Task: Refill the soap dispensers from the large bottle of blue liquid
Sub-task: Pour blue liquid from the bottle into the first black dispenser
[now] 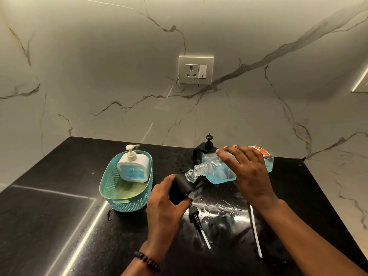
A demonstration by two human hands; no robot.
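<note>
My right hand [246, 172] grips the large clear bottle of blue liquid [221, 173], tipped on its side so its threaded neck points down-left. The neck meets the clear mouth of a black soap dispenser [180, 186], which my left hand [166, 202] holds tilted on the black counter. The dispenser's black pump [196, 216] lies on the counter below it, its white tube pointing toward me. A white dispenser with blue liquid [132, 169] stands in a teal basket [123, 202] to the left. Another black pump dispenser [208, 145] stands behind the bottle, partly hidden.
A loose white tube [255, 232] lies on the counter under my right forearm. Wet smears cover the counter [49, 216] between my hands. A marble wall with a power socket [196, 70] rises behind. The counter's right edge runs past my right arm.
</note>
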